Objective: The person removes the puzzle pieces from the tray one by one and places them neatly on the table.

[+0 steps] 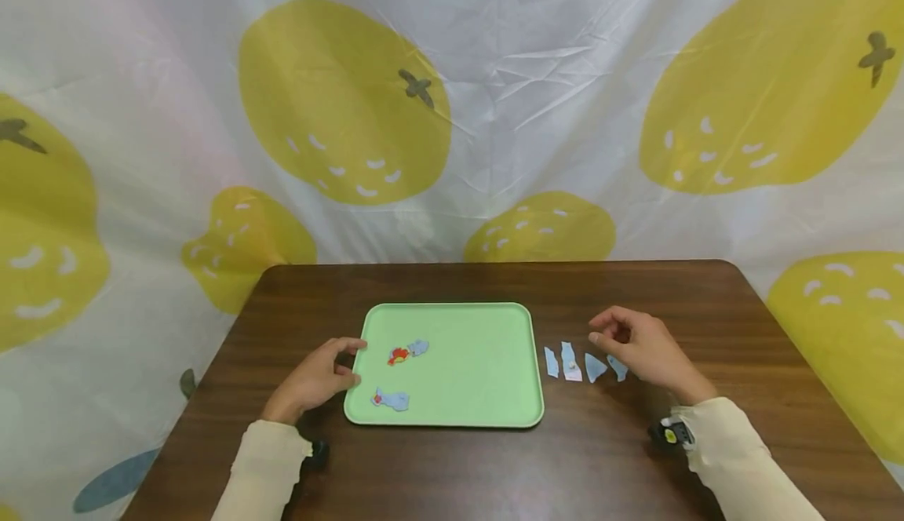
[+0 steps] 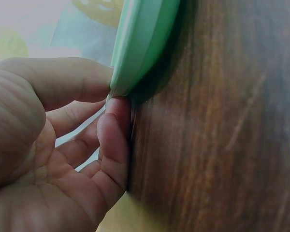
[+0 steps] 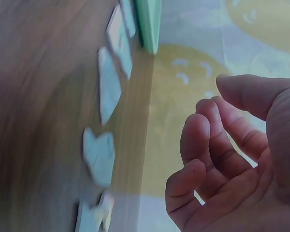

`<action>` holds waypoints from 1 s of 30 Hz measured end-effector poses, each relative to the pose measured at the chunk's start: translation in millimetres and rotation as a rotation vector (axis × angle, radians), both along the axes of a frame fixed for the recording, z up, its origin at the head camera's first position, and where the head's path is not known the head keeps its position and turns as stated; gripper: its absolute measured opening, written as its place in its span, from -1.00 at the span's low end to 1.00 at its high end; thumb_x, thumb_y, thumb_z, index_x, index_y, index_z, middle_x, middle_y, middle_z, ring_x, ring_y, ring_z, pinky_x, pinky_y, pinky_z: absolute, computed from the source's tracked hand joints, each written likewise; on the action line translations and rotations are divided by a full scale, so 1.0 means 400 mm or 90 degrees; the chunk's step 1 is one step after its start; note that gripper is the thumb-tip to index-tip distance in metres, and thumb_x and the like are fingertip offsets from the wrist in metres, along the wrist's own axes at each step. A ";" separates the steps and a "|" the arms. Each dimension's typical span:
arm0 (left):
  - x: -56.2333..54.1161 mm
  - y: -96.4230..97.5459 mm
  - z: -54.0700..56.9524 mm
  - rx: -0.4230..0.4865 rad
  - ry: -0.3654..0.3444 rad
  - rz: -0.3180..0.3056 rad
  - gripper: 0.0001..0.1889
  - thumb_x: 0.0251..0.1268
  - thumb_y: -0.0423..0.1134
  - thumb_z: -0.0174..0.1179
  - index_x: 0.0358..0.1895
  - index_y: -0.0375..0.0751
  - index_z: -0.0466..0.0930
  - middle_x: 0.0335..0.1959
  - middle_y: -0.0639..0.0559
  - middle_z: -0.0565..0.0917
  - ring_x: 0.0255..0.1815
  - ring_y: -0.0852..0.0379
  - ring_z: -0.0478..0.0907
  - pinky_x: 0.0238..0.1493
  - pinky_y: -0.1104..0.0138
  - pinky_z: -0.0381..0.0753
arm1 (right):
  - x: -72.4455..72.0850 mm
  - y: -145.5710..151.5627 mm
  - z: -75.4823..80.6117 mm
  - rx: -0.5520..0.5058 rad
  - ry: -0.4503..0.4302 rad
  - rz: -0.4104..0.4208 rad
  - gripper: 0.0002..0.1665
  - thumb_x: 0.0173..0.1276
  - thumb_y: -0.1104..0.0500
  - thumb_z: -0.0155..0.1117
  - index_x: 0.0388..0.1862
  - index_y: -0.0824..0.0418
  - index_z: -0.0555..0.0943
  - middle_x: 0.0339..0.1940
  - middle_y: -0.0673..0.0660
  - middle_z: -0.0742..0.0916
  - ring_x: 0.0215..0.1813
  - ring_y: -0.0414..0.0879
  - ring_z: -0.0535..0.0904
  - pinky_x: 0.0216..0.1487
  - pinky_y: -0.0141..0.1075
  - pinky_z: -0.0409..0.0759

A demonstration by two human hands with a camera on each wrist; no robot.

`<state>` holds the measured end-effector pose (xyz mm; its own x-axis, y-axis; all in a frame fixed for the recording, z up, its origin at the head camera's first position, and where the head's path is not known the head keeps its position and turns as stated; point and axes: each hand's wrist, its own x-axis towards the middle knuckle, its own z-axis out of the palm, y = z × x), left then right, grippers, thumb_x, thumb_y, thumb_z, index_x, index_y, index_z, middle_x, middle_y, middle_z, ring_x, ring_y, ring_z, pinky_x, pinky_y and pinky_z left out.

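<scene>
My left hand (image 1: 314,377) holds the left rim of the light green tray (image 1: 473,419); in the left wrist view the thumb meets the rim and a curled finger (image 2: 115,140) lies low beside it. On the tray are flat irregular pieces: a red-and-yellow piece (image 1: 398,357) touching a pale blue one (image 1: 419,347), and a blue piece with a red spot (image 1: 395,401) nearer the front. My right hand (image 1: 650,351) hovers right of the tray, fingers loosely bent, holding nothing. Below and beside it lies a row of pale blue pieces (image 1: 595,367), some partly hidden by the hand.
A dark brown wooden table (image 1: 487,474) carries everything. Behind it hangs a white curtain (image 1: 523,113) printed with yellow fruit. In the right wrist view, the row of pieces continues toward the near side with a notched piece (image 3: 99,157) and more beyond.
</scene>
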<state>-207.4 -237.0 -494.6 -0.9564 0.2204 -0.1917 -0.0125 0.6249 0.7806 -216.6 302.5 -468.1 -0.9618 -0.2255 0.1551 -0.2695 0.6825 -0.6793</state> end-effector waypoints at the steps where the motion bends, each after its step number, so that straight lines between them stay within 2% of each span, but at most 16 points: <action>1: 0.000 -0.001 0.001 -0.002 0.000 -0.001 -0.41 0.42 -0.35 0.36 0.49 -0.11 0.48 0.45 -0.22 0.47 0.14 -0.08 0.64 -0.04 0.19 0.64 | -0.003 -0.010 0.001 -0.005 0.001 0.003 -0.73 0.49 0.04 0.44 0.01 0.18 0.73 -0.37 0.00 0.69 -0.34 -0.17 0.57 -0.34 -0.34 0.51; 12: -0.004 -0.006 0.001 -0.001 -0.005 0.002 -0.41 0.43 -0.35 0.35 0.49 -0.08 0.48 0.44 -0.17 0.47 0.14 -0.04 0.64 0.02 0.15 0.67 | -0.029 -0.132 0.014 -0.050 -0.006 0.074 -0.75 0.52 0.05 0.40 0.04 0.17 0.74 -0.37 -0.01 0.73 -0.34 -0.14 0.60 -0.27 -0.32 0.54; 22: -0.009 -0.001 0.002 -0.008 -0.005 0.001 -0.42 0.44 -0.33 0.35 0.48 -0.04 0.49 0.46 -0.16 0.46 0.13 -0.03 0.63 0.02 0.14 0.67 | -0.038 -0.209 0.028 -0.081 -0.012 0.092 -0.86 0.51 0.04 0.41 -0.01 -0.03 0.74 -0.35 -0.04 0.75 -0.33 -0.14 0.63 -0.24 -0.32 0.56; 30: -0.008 -0.004 0.003 -0.009 -0.009 0.002 -0.42 0.44 -0.31 0.36 0.48 -0.01 0.50 0.47 -0.15 0.45 0.15 -0.05 0.61 0.01 0.14 0.65 | -0.044 -0.269 0.038 -0.105 -0.014 0.111 -0.83 0.52 0.02 0.40 0.02 -0.04 0.73 -0.34 -0.04 0.74 -0.32 -0.12 0.63 -0.26 -0.31 0.56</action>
<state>-210.7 -238.6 -493.5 -0.9544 0.2140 -0.2083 -0.0256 0.6362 0.7711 -234.3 195.0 -453.1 -0.9144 -0.3611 0.1831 -0.3571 0.5062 -0.7850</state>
